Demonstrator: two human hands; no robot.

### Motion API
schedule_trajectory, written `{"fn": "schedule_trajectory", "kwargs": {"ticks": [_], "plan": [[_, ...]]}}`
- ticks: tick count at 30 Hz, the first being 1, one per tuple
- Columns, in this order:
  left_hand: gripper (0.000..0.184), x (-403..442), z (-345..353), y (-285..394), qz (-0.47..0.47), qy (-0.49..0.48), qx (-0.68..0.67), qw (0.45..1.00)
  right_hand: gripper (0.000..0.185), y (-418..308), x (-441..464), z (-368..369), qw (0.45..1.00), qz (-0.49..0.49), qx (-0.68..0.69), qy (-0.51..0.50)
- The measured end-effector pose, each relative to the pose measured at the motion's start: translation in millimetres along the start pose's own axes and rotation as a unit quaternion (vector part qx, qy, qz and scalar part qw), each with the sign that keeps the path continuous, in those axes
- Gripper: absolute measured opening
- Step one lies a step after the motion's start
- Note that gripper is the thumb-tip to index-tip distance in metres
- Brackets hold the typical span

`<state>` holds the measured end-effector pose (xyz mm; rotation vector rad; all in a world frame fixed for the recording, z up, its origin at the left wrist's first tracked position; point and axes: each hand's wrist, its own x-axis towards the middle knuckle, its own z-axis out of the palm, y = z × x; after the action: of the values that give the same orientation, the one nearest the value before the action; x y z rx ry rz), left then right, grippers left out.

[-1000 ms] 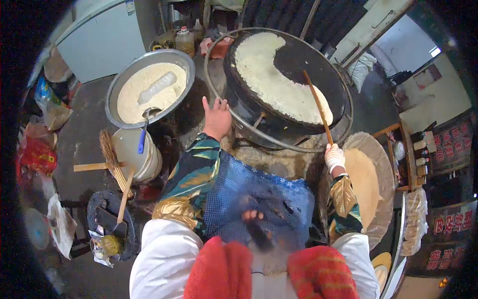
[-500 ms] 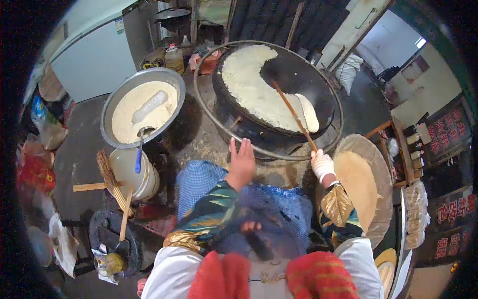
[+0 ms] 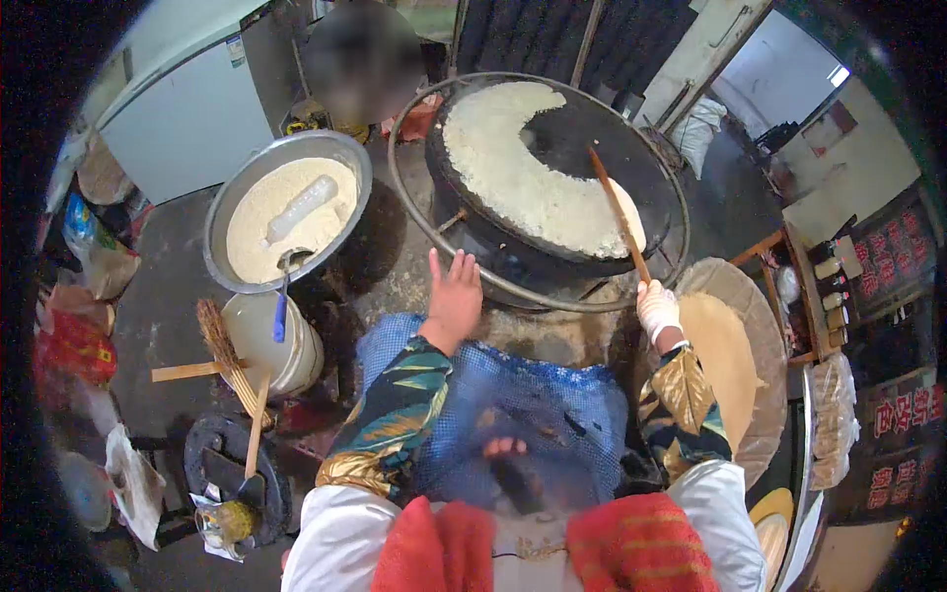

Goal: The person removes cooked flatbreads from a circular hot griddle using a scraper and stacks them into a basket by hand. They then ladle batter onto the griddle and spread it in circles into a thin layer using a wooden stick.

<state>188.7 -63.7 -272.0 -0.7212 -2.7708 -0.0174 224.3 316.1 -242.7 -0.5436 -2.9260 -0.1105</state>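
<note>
Pale batter [image 3: 493,163] lies in a thick crescent on the round black griddle [image 3: 582,128], covering its left and near sides; the middle and far right are bare, so the round looks well along but unclosed. The right hand [image 3: 658,308], gloved, has its fingers wrapped around the wooden spreader [image 3: 617,212], whose blade lies over the batter's right end. The left hand [image 3: 455,299] is open, fingers extended, near the metal ring [image 3: 582,306]. Thin flatbreads [image 3: 720,365] lie to the right.
</note>
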Motion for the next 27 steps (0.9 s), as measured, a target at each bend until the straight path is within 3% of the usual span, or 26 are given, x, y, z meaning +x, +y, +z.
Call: {"fn": "schedule_trajectory", "kwargs": {"ticks": [2, 4, 7, 10, 12, 15, 17, 20, 21, 22, 24, 27], "plan": [[0.046, 3.9, -3.6, -6.7, -0.01, -0.001, 0.005, 1.0, 0.034, -24.3, -18.6, -24.3, 0.997, -0.019, -0.012, -0.076], [0.046, -1.0, 2.5, -6.7, -0.016, -0.013, 0.001, 1.0, 0.035, 7.2, -15.5, 18.4, 0.996, -0.047, -0.032, -0.071], [0.042, 6.4, 7.8, -21.7, -0.031, 0.038, 0.022, 0.999, 0.034, 14.0, 3.9, 20.9, 1.0, 0.026, -0.008, 0.002], [0.042, 8.6, 0.2, -30.1, -0.042, 0.02, 0.004, 0.999, 0.035, -13.1, -12.5, -4.2, 0.999, -0.005, 0.032, -0.034], [0.042, 17.2, 1.6, -38.6, -0.061, 0.013, 0.01, 0.998, 0.036, -15.1, -40.3, 6.5, 0.993, -0.107, 0.027, -0.048], [0.043, 17.8, 14.5, -48.6, -0.067, 0.015, 0.023, 0.997, 0.036, 18.7, -16.7, 26.1, 0.997, 0.065, 0.018, -0.04], [0.042, 18.5, 7.2, -55.8, -0.072, 0.041, 0.03, 0.996, 0.036, 11.2, -11.7, 6.4, 0.999, 0.039, 0.021, -0.028], [0.042, 19.7, -15.2, -27.3, -0.061, 0.065, -0.015, 0.996, 0.034, -10.7, -21.9, -8.5, 0.999, -0.052, -0.007, 0.015], [0.042, 20.4, -17.9, -7.1, -0.03, 0.091, -0.055, 0.994, 0.033, -11.4, -24.7, 2.9, 0.996, -0.066, -0.054, -0.019], [0.043, 14.4, -17.8, 17.4, 0.004, 0.109, -0.095, 0.989, 0.033, -9.4, -25.6, 8.2, 0.998, -0.023, -0.041, -0.038], [0.044, 3.9, 6.4, 56.8, 0.068, 0.117, -0.048, 0.99, 0.035, 8.4, -8.2, 21.5, 0.999, 0.033, -0.02, -0.006], [0.045, -9.9, 4.7, 74.2, 0.057, 0.145, -0.019, 0.988, 0.036, -8.5, -6.0, 4.9, 1.0, 0.0, 0.004, 0.009]]}}
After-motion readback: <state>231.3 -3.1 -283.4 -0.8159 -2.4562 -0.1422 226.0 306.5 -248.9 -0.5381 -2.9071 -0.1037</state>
